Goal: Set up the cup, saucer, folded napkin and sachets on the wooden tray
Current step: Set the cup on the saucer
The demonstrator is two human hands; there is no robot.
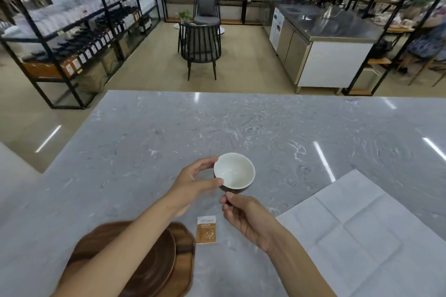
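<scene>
A cup (pixel 235 172), white inside and dark brown outside, is held over the grey marble counter. My left hand (pixel 195 182) grips its left rim with thumb and fingers. My right hand (pixel 243 217) touches its near lower side with thumb and fingertip. A dark round wooden saucer (pixel 154 265) lies on the wooden tray (pixel 184 258) at the near left, partly hidden by my left forearm. One orange and white sachet (pixel 206 229) lies flat on the counter just right of the tray. A white napkin (pixel 364 231) lies unfolded at the near right.
The marble counter (pixel 217 128) stretches far ahead and to both sides. Beyond it are two dark chairs (pixel 200 43), black shelving with bottles, and a steel-topped cabinet (pixel 321 38).
</scene>
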